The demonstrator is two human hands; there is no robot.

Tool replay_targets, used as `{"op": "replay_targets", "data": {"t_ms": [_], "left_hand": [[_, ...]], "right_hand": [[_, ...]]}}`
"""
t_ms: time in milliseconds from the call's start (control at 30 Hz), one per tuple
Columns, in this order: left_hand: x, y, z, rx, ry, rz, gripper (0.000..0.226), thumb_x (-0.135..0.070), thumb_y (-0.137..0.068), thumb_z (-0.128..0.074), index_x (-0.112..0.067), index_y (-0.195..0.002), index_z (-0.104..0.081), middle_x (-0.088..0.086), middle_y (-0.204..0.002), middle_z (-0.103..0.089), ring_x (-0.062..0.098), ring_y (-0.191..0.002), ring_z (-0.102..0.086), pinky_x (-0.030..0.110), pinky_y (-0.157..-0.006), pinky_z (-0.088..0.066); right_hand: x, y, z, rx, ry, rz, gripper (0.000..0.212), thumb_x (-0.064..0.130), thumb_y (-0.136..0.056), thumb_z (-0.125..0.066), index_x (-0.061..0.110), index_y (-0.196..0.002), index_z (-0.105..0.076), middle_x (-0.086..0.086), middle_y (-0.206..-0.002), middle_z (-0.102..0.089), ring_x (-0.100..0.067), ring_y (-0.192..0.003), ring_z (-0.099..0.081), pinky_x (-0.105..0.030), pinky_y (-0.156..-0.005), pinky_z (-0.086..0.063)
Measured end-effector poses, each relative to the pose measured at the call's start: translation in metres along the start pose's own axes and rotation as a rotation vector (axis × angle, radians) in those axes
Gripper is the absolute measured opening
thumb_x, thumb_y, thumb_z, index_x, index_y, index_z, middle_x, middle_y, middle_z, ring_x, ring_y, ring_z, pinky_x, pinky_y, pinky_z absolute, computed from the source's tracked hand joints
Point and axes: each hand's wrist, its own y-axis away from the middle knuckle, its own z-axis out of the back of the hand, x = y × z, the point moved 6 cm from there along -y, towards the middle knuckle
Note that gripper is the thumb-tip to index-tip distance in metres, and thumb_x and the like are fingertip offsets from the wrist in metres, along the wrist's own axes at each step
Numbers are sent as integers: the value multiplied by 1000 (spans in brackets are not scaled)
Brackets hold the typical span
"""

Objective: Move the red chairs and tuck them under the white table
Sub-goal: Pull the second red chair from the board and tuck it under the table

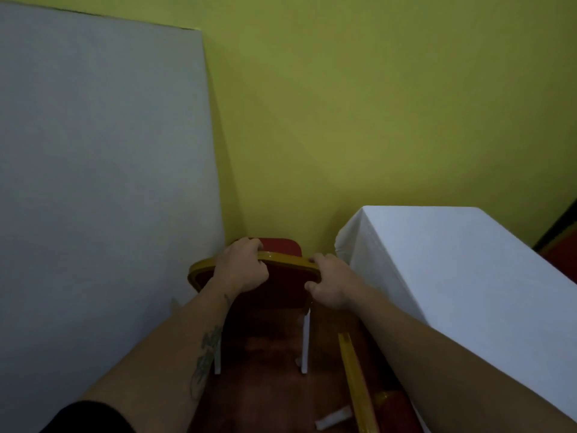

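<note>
Yellow-green wall (374, 104) fills the background, with a large grey panel (100, 182) leaning against it on your left. Your left hand (242, 265) is clenched over the gold-framed top rail of the red chair (274, 295), fingers curled over the far side, thumb on the near side. Your right hand (329, 284) grips the rail's right corner, thumb pressed against the red back pad. The chair stands against the wall, between the grey panel and the white table (468, 276), its white rear legs on the dark red floor (265, 370). The chair's left edge sits just beside the panel. A gap of floor separates its right side from the table's hanging cloth. A second gold-and-red chair part (390, 407) lies near the table's lower edge, narrowing that gap; its exact position is unclear.
</note>
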Motion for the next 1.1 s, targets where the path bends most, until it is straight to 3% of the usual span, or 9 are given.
{"op": "replay_targets", "data": {"t_ms": [200,400,500,600,700,800,867,1000,1100], "left_hand": [[36,-71,-31,286,-127,-36,70,-26,-76,-59,-24,-145,-48,3,-141,-51,29,-131,-48,46,-105,-45],[61,-108,-61,386,-116,-69,29,-20,-70,-56,-30,-92,-72,1,-95,-71,29,-91,-68,38,-78,-55],[60,-118,-66,420,-107,-108,33,-20,-73,-57,-30,-99,-76,1,-98,-71,31,-94,-68,37,-79,-54],[61,-121,-67,456,-102,-162,36,-18,-75,-57,-27,-106,-74,4,-99,-68,32,-95,-66,38,-80,-51],[59,-120,-63,451,-114,-208,18,-14,-75,-55,-27,-81,-66,1,-87,-61,32,-85,-62,36,-73,-46],[56,-111,-63,470,-99,-227,18,-11,-74,-54,-27,-68,-58,0,-83,-61,34,-87,-64,37,-72,-45],[52,-103,-64,500,-83,-240,19,-10,-75,-53,-26,-72,-63,1,-86,-65,32,-85,-63,37,-73,-46],[44,-91,-65,529,-97,-277,43,-12,-74,-54,-28,-108,-75,2,-103,-70,30,-98,-66,39,-83,-53],[42,-83,-69,563,-134,-292,47,-14,-71,-53,-31,-108,-75,-2,-93,-65,29,-91,-65,41,-81,-55]], "right_hand": [[17,-83,-20,86,115,-35,72,40,-91,-61,21,-154,-34,-10,-142,-47,-31,-132,-45,-48,-107,-44],[19,-127,-51,226,250,-56,61,38,-88,-64,17,-140,-41,-12,-128,-52,-35,-120,-53,-48,-100,-45],[8,-137,-60,230,227,-100,54,29,-81,-73,21,-122,-38,-5,-111,-59,-29,-102,-62,-44,-87,-53],[11,-144,-61,196,373,-56,55,25,-83,-72,21,-125,-36,-5,-111,-63,-28,-96,-65,-38,-75,-50],[20,-148,-58,198,550,50,57,29,-87,-69,22,-136,-39,-7,-113,-64,-30,-98,-66,-37,-72,-45],[19,-143,-59,237,591,73,43,29,-88,-68,21,-125,-49,-5,-110,-63,-25,-90,-62,-36,-74,-45],[17,-135,-59,261,588,72,31,28,-87,-69,22,-112,-52,-3,-101,-60,-20,-83,-56,-36,-78,-49],[16,-114,-57,273,593,80,21,27,-87,-69,22,-98,-52,2,-89,-53,-18,-79,-56,-34,-75,-50],[18,-93,-56,266,593,71,19,27,-86,-68,20,-93,-51,1,-83,-51,-20,-77,-56,-35,-70,-49]]}}
